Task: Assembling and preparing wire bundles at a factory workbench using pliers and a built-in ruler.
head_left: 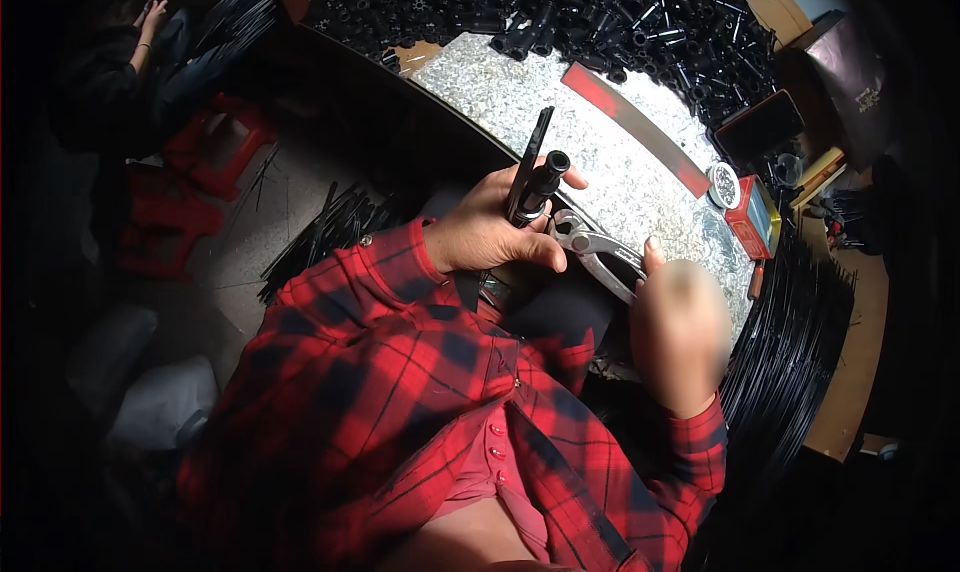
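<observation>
A black tubular part [541, 186] with a flat black strip alongside it stands nearly upright in my left hand [487, 234], whose fingers are wrapped round its lower end. My right hand [680, 332] is closed on the handles of a pair of metal pincers [608, 254]; part of this hand is blurred. The head of the pincers is close to my left thumb and to the base of the tubular part. Whether the jaws touch that part I cannot tell. Both hands are at the near edge of the speckled worktable [500, 102].
A heap of black tubular parts [560, 17] covers the table's far side. A red-and-grey flat strip [640, 132], a white round tub [723, 185], a red box [750, 222] and a dark phone [758, 127] lie rightward. Black rods [790, 342], red stools [165, 232] and another person [125, 82] flank me.
</observation>
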`<state>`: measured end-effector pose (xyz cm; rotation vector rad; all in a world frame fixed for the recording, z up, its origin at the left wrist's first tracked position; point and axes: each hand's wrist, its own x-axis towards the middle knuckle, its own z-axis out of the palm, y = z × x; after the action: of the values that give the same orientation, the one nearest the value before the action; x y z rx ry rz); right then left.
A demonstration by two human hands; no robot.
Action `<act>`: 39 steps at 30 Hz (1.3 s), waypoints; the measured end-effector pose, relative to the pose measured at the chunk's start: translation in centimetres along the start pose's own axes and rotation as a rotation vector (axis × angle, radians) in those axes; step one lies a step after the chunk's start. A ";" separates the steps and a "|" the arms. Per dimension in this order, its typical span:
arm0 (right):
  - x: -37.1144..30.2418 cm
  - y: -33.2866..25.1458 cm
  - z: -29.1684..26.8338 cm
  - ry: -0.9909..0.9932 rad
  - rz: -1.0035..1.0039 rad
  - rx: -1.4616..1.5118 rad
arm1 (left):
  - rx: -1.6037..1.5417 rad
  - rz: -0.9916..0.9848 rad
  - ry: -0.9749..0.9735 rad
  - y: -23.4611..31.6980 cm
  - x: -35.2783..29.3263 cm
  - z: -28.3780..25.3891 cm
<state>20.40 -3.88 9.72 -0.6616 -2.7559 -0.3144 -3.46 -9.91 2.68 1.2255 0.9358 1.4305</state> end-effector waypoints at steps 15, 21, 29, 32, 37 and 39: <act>0.1 -0.3 0.2 0.133 -0.042 -0.135 | -0.039 -0.050 -0.016 -0.8 -0.1 0.6; -0.3 -1.7 0.5 -0.004 0.080 0.159 | -0.012 -0.042 0.090 -0.7 -0.7 1.3; -0.2 -2.2 1.0 -0.054 0.120 0.335 | 0.037 -0.019 0.156 0.5 -1.1 1.6; -0.2 -1.7 1.2 -0.036 0.075 0.263 | 0.042 -0.048 0.062 1.4 -0.9 1.1; -0.3 -1.8 1.3 -0.025 0.057 0.279 | 0.080 -0.050 0.042 0.9 -1.1 1.1; -0.3 -2.0 1.3 -0.034 0.072 0.302 | 0.071 -0.075 0.028 0.8 -1.2 1.0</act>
<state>19.39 -5.40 8.12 -0.6877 -2.7221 0.1289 -2.62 -11.30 3.42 1.2123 1.0481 1.3686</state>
